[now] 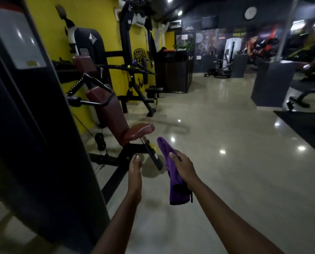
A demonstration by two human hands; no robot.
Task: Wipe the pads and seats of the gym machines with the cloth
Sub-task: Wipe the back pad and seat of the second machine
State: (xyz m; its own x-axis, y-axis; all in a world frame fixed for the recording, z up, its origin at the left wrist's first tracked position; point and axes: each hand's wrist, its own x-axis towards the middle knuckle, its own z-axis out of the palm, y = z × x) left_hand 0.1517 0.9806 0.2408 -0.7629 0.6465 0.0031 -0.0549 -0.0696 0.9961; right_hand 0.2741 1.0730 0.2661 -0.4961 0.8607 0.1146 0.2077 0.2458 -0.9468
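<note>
My right hand point(182, 168) grips a purple cloth point(173, 173) that hangs down from it in mid-air above the floor. My left hand point(134, 173) is stretched forward beside it, fingers straight and together, holding nothing. Ahead and to the left stands a gym machine with a brown seat point(139, 132) and a tilted brown back pad point(105, 105). A smaller brown pad point(83, 64) sits higher on the same machine. Both hands are short of the seat and touch none of the pads.
A tall black weight-stack column point(33, 125) fills the left side. The machine's black base frame point(116, 162) lies on the glossy tiled floor point(226, 153). A dark counter point(173, 72), a grey block point(272, 83) and a bench point(310, 83) stand farther back.
</note>
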